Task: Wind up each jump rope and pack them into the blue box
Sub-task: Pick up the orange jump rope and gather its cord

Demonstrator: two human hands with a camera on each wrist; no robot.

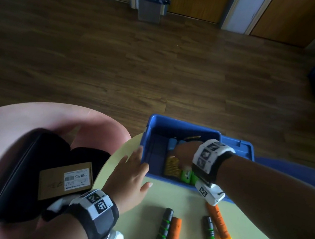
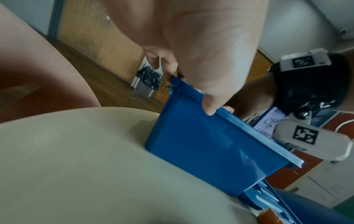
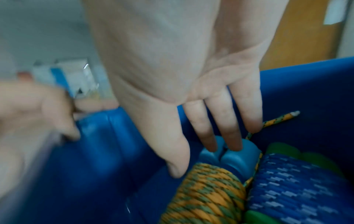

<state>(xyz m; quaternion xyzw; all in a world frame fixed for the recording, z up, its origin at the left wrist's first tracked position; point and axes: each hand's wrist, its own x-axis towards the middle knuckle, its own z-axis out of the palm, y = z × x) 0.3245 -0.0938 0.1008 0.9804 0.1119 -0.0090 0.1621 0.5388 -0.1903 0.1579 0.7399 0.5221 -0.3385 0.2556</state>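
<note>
Pale round table: left hand lies flat bracing blue plastic box; right hand, fingers straight, seats orange-green wound rope.

Left hand fills top of frame, palm toward camera, fingertips resting on near rim of blue box. Box stands on pale worktop, its smooth outer wall facing camera. Right hand reaches down into box from right, fingers hidden behind rim; black wrist strap with 2 white marker blocks. Far behind: wood floor, wood panels, bin with black liner. Picture slightly blurred.
</note>
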